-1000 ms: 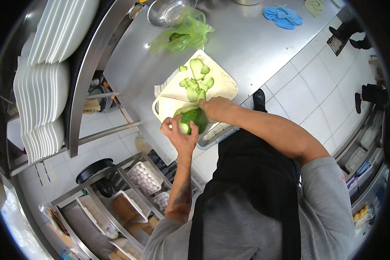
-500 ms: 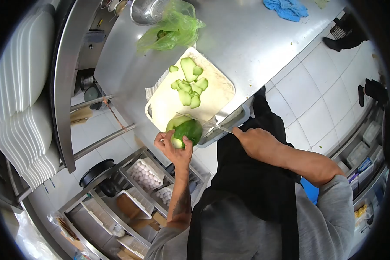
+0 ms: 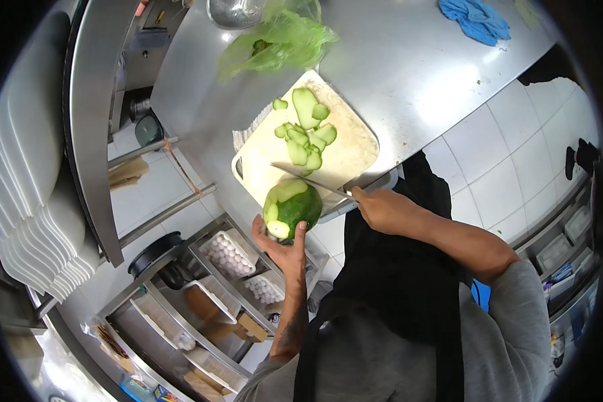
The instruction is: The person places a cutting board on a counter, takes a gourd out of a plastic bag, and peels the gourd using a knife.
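Green fruit [image 3: 301, 213], part-peeled, sits at ctr of frame, at the lower L edge of the cutting board [image 3: 358, 137]. L hand [image 3: 283, 249] is nearest: cupped from below, thumb on the fruit's lower R side, fingers round the lower L, some hidden. R hand [image 3: 387, 211] is off to the R, apart from the fruit, closed round the knife [image 3: 327, 187] handle.

Key relation: blade runs from R hand to upper L, crossing just above the fruit's top end in frame, edge-on or nearly; can't tell if it touches skin. Fruit's long axis approx. up-down in frame, maybe leaning lower L, where a pale cut end shows; foreshortened, so not sure. Blade thus lies across that axis. Peel pcs [image 3: 305, 107] lie on the board above the blade, twd upper ctr.
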